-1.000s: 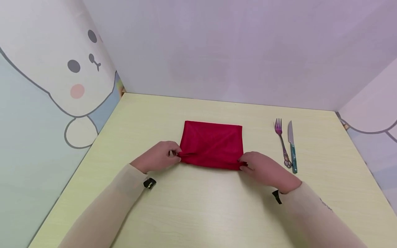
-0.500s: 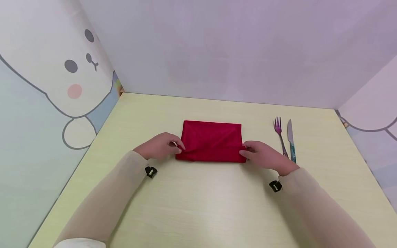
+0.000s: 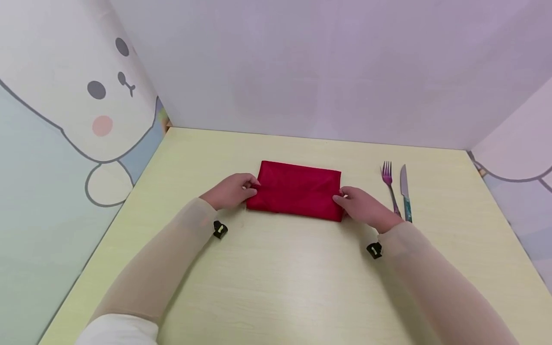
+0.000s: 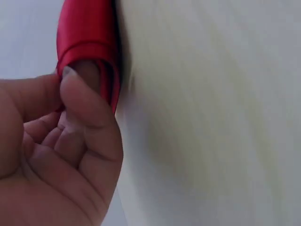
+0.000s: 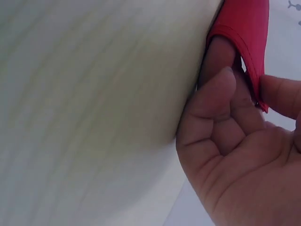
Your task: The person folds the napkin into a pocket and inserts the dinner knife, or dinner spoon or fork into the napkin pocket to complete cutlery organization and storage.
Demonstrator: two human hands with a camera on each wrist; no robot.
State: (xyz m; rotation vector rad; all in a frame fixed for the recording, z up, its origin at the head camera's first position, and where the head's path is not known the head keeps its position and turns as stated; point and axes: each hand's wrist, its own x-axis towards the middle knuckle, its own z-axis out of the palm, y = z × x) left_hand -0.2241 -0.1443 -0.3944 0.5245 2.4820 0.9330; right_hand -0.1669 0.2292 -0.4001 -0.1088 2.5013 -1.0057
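Observation:
A folded red cloth napkin lies on the pale wooden table as a wide rectangle, its right end a little nearer the body. My left hand pinches the left end. In the left wrist view, a finger reaches inside the rolled fold of the napkin, with the thumb at the outer layer. At the right end, my right hand pinches the upper layer. The right wrist view has fingers tucked under the napkin's stitched edge and the thumb against its corner.
To the right of the napkin lie a purple-tinted fork and a knife with a teal handle, side by side. The right forearm overlaps their lower ends. A pale wall stands behind the table, with printed panels at the left and right.
Both hands have moved away from the body, carrying the napkin's near edge over onto the rest. The napkin is now narrower front to back, smoother and slightly turned.

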